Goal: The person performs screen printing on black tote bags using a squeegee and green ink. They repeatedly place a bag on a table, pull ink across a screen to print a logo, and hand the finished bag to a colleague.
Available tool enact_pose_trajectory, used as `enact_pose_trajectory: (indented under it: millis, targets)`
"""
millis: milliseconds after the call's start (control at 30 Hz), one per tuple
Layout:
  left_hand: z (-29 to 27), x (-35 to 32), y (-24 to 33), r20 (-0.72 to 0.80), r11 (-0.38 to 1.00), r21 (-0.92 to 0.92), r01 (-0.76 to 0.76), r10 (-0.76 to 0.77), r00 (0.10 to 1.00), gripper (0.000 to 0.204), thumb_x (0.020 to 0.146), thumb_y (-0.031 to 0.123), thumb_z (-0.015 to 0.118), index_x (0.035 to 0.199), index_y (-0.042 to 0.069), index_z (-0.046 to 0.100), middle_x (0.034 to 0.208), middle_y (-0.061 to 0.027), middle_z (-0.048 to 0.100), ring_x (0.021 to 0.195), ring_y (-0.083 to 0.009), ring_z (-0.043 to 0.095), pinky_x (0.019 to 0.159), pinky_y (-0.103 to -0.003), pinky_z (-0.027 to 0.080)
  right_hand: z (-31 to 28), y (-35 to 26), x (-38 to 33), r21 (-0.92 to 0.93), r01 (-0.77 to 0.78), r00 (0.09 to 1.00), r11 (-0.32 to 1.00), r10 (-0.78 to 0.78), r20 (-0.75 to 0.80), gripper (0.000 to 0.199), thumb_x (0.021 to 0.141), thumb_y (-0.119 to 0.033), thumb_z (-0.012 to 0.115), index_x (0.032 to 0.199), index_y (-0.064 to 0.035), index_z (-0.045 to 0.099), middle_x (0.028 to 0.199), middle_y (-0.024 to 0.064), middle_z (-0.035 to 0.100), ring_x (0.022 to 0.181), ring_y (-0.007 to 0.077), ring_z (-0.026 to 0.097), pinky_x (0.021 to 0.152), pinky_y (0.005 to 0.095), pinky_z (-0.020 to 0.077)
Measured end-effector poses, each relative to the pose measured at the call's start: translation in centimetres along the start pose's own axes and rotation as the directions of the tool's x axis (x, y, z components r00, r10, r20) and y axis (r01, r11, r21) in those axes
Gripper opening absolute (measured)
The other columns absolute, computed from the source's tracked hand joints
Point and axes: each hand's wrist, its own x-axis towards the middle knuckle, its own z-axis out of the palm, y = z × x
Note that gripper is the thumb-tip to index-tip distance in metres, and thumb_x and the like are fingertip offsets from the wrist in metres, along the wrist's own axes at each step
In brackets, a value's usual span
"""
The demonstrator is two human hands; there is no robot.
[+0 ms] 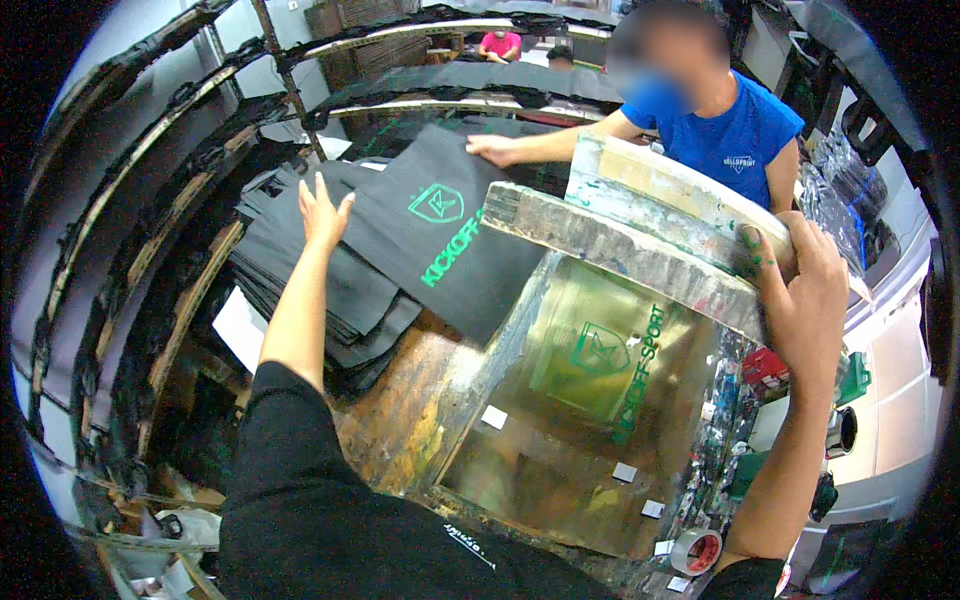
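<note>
Fingers of the left hand point(322, 212) spread open over the printed black fabric bag point(432, 225) atop the stack; the right hand point(800, 275) grips the raised wooden-framed printing screen point(620, 250). Keeping the frame high should spare the wet green print.

Black short sleeves, bare hands point(322, 212)
</note>
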Motion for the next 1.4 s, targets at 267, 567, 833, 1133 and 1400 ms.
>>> enact_pose_trajectory:
  millis: [267,567,833,1133,1400]
  targets:
    - [-14.1,-10.5,0.6,0.714,0.950,-0.144,-0.277,0.293,0.636,0.082,0.091,0.059,0.073,0.153,0.007,0.054,0.166,-0.0260,0.035,0.158,-0.0436,0.025,0.128,-0.058,0.020,0.7,0.9,-0.5,-0.006,0.045,0.997,0.999,-0.046,-0.061,0.042,0.100,-0.042,0.063,0.108,-0.0006,0.066,0.097,0.0224,0.064,0.093,0.0427,0.063,0.083,0.0493,0.0470]
    - [-13.8,-15.6,-1.5,0.793,0.912,0.105,-0.396,0.164,0.587,0.093,0.097,0.072,0.048,0.162,0.007,0.039,0.171,-0.0190,0.029,0.161,-0.0342,0.023,0.131,-0.050,0.011,0.2,1.0,-0.3,0.031,0.005,1.000,1.000,-0.006,0.024,0.040,0.101,-0.039,0.062,0.114,-0.0011,0.066,0.100,0.0219,0.066,0.097,0.0411,0.063,0.088,0.0486,0.0477]
    - [-13.7,-14.4,-0.6,0.849,0.920,0.082,-0.383,0.137,0.510,0.065,0.107,0.055,0.043,0.159,0.015,0.049,0.169,-0.0165,0.036,0.158,-0.0342,0.031,0.129,-0.049,0.019,0.0,0.6,-0.3,-0.029,0.021,0.998,0.999,-0.020,0.057,0.045,0.098,-0.046,0.064,0.112,-0.0037,0.069,0.097,0.0182,0.068,0.100,0.0378,0.064,0.085,0.0483,0.0447]
    - [-16.0,-13.4,10.1,0.678,0.819,-0.130,-0.559,0.484,0.553,0.044,0.109,0.039,0.046,0.134,0.012,0.071,0.149,-0.0141,0.062,0.142,-0.0328,0.053,0.121,-0.056,0.035,0.7,2.0,0.0,-0.025,0.045,0.998,0.999,-0.046,-0.031,0.053,0.097,-0.053,0.062,0.108,-0.0018,0.068,0.108,0.0197,0.071,0.110,0.0386,0.065,0.093,0.0515,0.0472]
    - [-12.1,-32.1,27.6,0.652,0.596,-0.575,-0.561,0.748,0.127,0.076,0.101,0.070,0.045,0.156,0.019,0.051,0.163,-0.0236,0.042,0.152,-0.0472,0.035,0.122,-0.073,0.016,1.5,2.6,0.0,-0.076,0.166,0.974,0.983,-0.176,-0.146,0.058,0.097,-0.056,0.063,0.119,-0.0036,0.074,0.107,0.0245,0.074,0.101,0.0429,0.070,0.091,0.0503,0.0534]
